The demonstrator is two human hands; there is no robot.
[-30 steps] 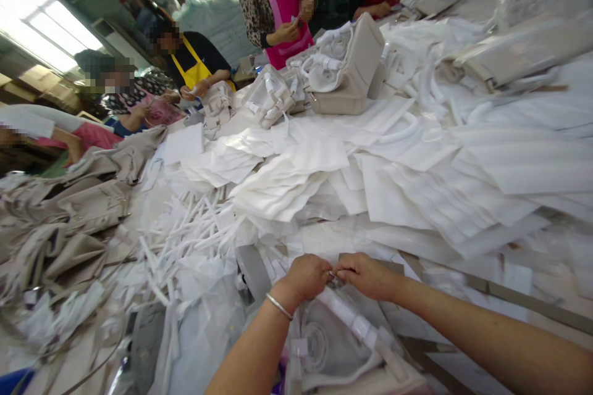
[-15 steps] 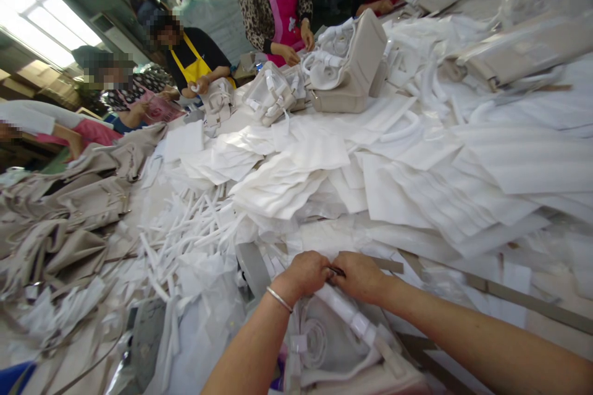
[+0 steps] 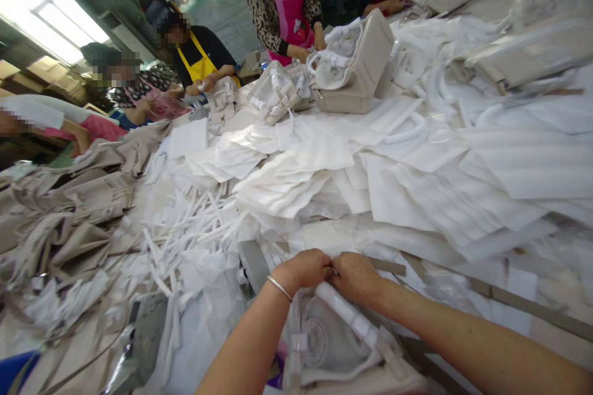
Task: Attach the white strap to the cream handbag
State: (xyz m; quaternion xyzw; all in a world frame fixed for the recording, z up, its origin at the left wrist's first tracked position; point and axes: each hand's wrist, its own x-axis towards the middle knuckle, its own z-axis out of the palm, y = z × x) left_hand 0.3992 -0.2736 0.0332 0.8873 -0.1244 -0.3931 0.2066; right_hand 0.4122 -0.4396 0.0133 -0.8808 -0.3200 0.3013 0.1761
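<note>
1. Our left hand [image 3: 303,270] and right hand [image 3: 354,276] meet, both pinched shut on the top of a wrapped bag handle [image 3: 345,308].
2. We read no writing anywhere.
3. White foam sheets [image 3: 417,185] bury the table; aproned co-workers stand beyond.

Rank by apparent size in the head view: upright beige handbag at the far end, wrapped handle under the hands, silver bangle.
1. Beige handbag, though it sits far off, so its true lead is probably bigger.
2. Wrapped handle, just below the left hand and right hand.
3. Silver bangle, clearly smallest.
</note>
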